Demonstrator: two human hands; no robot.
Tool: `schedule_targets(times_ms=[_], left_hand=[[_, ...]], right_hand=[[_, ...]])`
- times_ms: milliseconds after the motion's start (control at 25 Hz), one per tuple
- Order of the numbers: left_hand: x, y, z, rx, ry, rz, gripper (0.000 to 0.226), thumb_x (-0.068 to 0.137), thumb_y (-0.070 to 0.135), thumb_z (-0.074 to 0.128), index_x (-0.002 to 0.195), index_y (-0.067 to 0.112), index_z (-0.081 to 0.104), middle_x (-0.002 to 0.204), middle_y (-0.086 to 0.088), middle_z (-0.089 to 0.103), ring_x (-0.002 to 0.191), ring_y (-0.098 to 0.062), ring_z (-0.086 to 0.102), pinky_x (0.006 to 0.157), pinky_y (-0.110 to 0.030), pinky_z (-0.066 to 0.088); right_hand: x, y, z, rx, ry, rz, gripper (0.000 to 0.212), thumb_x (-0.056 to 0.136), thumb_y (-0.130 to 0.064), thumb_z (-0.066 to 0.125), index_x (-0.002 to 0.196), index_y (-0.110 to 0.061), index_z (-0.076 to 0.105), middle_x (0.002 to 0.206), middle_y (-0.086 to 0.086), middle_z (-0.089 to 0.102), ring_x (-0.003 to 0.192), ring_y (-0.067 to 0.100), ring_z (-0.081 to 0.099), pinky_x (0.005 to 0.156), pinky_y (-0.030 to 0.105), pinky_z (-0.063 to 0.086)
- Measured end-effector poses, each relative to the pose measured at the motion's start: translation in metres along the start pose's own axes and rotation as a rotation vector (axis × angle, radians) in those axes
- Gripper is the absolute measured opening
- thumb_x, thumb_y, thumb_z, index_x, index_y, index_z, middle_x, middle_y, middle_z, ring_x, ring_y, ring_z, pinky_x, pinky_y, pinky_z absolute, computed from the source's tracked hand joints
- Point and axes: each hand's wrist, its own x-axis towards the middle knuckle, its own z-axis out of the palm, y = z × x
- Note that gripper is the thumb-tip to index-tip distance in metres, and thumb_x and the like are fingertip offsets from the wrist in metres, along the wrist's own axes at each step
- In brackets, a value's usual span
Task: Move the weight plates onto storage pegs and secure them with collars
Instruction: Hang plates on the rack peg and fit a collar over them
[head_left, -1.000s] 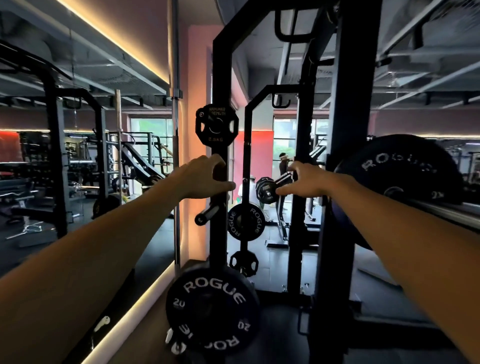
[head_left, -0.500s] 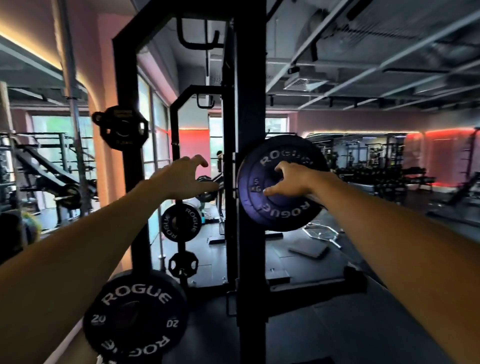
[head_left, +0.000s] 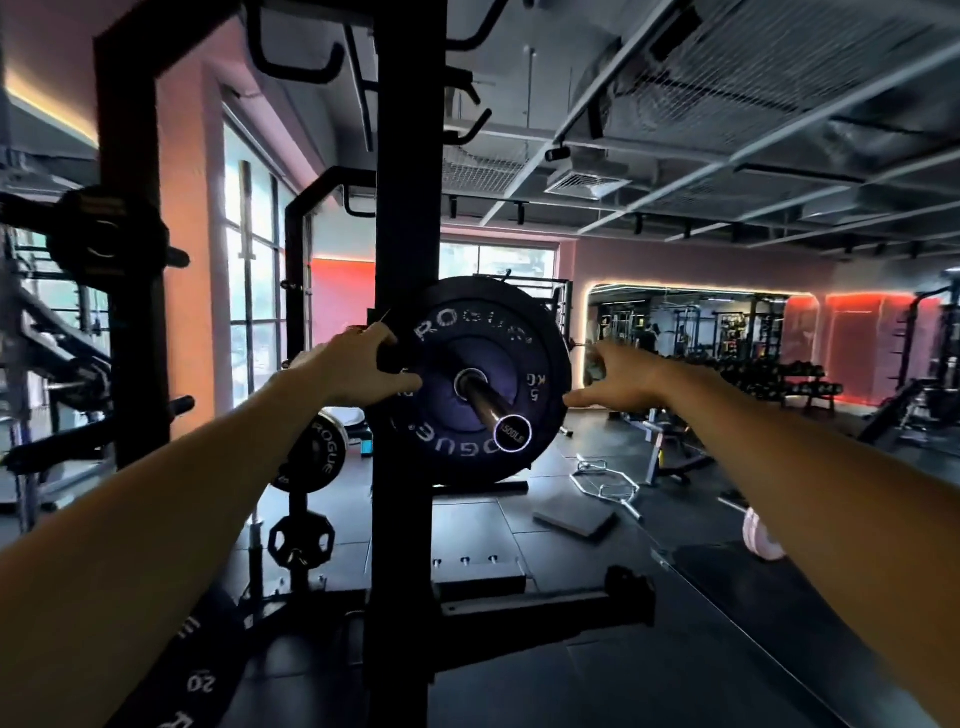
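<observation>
A black Rogue 5 kg bumper plate (head_left: 467, 332) with a purple centre sits on the steel barbell sleeve (head_left: 485, 405), which points toward me beside the black rack upright (head_left: 408, 208). My left hand (head_left: 363, 371) grips the plate's left rim, fingers curled round its edge. My right hand (head_left: 610, 379) is at the plate's right rim, thumb near the edge and fingers spread; whether it touches the plate is unclear. No collar shows on the sleeve.
Storage pegs on the left upright (head_left: 135, 312) carry a small plate (head_left: 104, 239); further back hang a Rogue plate (head_left: 317, 457) and a small grip plate (head_left: 301, 540). A 20 kg plate (head_left: 197, 675) is at the bottom left. A hex bar (head_left: 602, 486) and pad lie on the floor.
My view swung right from the storage pegs to the barbell end. Both hands moved from the rack to the two sides of the 5 kg plate; the left now grips its rim.
</observation>
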Motion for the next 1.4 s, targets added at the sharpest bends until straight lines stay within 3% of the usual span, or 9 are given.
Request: schedule_targets(times_ms=[160, 320, 480, 680, 1000, 1080, 1200, 1320, 1400], left_hand=[[0.026, -0.008, 0.022, 0.016, -0.006, -0.083, 0.084, 0.073, 0.068, 0.066, 0.137, 0.02, 0.039, 0.129, -0.009, 0.053, 0.108, -0.027, 0.056, 0.092, -0.04, 0.047], [0.058, -0.023, 0.046, 0.029, -0.005, -0.129, 0.089, 0.069, 0.073, 0.065, 0.135, 0.019, 0.039, 0.108, -0.003, 0.055, 0.096, -0.024, 0.057, 0.085, -0.041, 0.05], [0.101, -0.043, 0.071, 0.002, 0.01, -0.182, 0.102, 0.058, 0.08, 0.064, 0.136, 0.021, 0.036, 0.122, -0.007, 0.054, 0.106, -0.027, 0.058, 0.092, -0.045, 0.05], [0.179, -0.08, 0.105, -0.087, 0.057, -0.203, 0.12, 0.041, 0.089, 0.063, 0.137, 0.025, 0.03, 0.129, -0.005, 0.052, 0.109, -0.028, 0.058, 0.091, -0.048, 0.051], [0.275, -0.119, 0.155, -0.171, 0.215, -0.277, 0.145, 0.027, 0.088, 0.07, 0.145, 0.023, 0.017, 0.143, -0.01, 0.039, 0.127, -0.036, 0.047, 0.1, -0.055, 0.045], [0.286, -0.123, 0.159, -0.237, 0.292, -0.289, 0.141, 0.027, 0.083, 0.076, 0.14, 0.016, 0.026, 0.134, -0.009, 0.05, 0.12, -0.034, 0.054, 0.095, -0.05, 0.048], [0.299, -0.131, 0.165, -0.358, 0.315, -0.345, 0.112, 0.043, 0.06, 0.09, 0.131, 0.012, 0.041, 0.122, -0.006, 0.059, 0.113, -0.03, 0.057, 0.09, -0.04, 0.049], [0.302, -0.143, 0.168, -0.497, 0.29, -0.376, 0.118, 0.023, 0.071, 0.088, 0.125, 0.024, 0.051, 0.114, 0.005, 0.066, 0.105, -0.023, 0.063, 0.09, -0.042, 0.054], [0.303, -0.15, 0.171, -0.537, 0.269, -0.371, 0.118, 0.018, 0.071, 0.088, 0.122, 0.026, 0.055, 0.109, 0.007, 0.069, 0.1, -0.019, 0.066, 0.089, -0.042, 0.055]], right_hand=[[0.026, 0.043, 0.003, 0.027, -0.013, -0.01, 0.091, 0.077, -0.053, 0.07, 0.146, -0.011, 0.028, 0.149, 0.01, 0.039, 0.13, 0.03, 0.044, 0.104, 0.038, 0.039], [0.069, 0.066, 0.018, 0.057, 0.025, -0.041, 0.097, 0.073, -0.053, 0.074, 0.146, -0.009, 0.029, 0.149, 0.01, 0.038, 0.13, 0.029, 0.045, 0.106, 0.039, 0.04], [0.12, 0.077, 0.038, 0.078, 0.052, -0.05, 0.104, 0.066, -0.058, 0.077, 0.146, -0.011, 0.029, 0.15, 0.01, 0.037, 0.132, 0.031, 0.044, 0.107, 0.044, 0.04], [0.207, 0.085, 0.057, 0.112, 0.08, -0.057, 0.089, 0.069, -0.047, 0.081, 0.137, -0.007, 0.038, 0.138, 0.015, 0.048, 0.122, 0.032, 0.051, 0.102, 0.042, 0.044], [0.323, 0.096, 0.086, 0.163, 0.143, 0.012, 0.118, 0.059, -0.054, 0.084, 0.146, -0.008, 0.02, 0.152, 0.015, 0.026, 0.137, 0.035, 0.033, 0.11, 0.046, 0.034], [0.339, 0.096, 0.092, 0.216, 0.162, 0.034, 0.125, 0.058, -0.051, 0.086, 0.149, -0.006, 0.013, 0.155, 0.016, 0.02, 0.141, 0.035, 0.028, 0.112, 0.043, 0.029], [0.361, 0.093, 0.102, 0.312, 0.192, 0.028, 0.116, 0.054, -0.043, 0.091, 0.142, -0.004, 0.026, 0.139, 0.01, 0.04, 0.129, 0.03, 0.043, 0.101, 0.033, 0.037], [0.371, 0.089, 0.108, 0.484, 0.246, 0.061, 0.113, 0.045, -0.041, 0.095, 0.133, -0.005, 0.033, 0.12, 0.0, 0.049, 0.116, 0.02, 0.051, 0.096, 0.029, 0.041], [0.376, 0.091, 0.112, 0.531, 0.26, 0.062, 0.127, 0.031, -0.053, 0.094, 0.132, -0.006, 0.034, 0.124, -0.001, 0.054, 0.118, 0.019, 0.053, 0.103, 0.034, 0.044]])
